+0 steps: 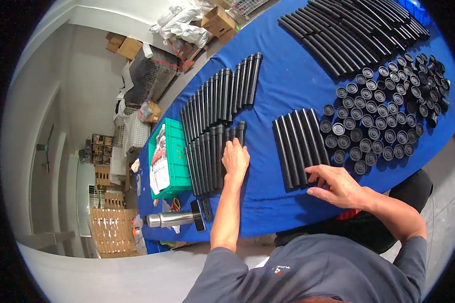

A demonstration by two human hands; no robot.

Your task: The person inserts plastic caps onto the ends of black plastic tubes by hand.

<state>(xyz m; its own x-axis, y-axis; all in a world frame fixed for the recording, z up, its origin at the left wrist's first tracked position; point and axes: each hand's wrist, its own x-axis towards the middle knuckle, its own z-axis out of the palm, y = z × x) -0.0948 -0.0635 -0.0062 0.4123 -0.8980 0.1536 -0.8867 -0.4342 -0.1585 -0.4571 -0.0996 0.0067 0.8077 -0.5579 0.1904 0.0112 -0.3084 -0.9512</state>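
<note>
My left hand (236, 159) is closed over the right end of a row of black capped tubes (206, 156). Its fingers are on a capped black tube (241, 130) whose top shows above them; the lower part is hidden under the hand. My right hand (339, 187) hovers at the lower right of a small group of plain black tubes (294, 146), fingers bent and apart, with nothing between them. Many round black caps (371, 120) stand spread beyond it, on the right of the blue cloth.
Longer rows of capped tubes (217, 96) lie further back. A large stack of plain black tubes (333, 38) fills the far right. On the left are a green crate (178, 159), a steel flask (172, 218), a phone (197, 216) and scissors (176, 204), all on blue cloth (273, 81).
</note>
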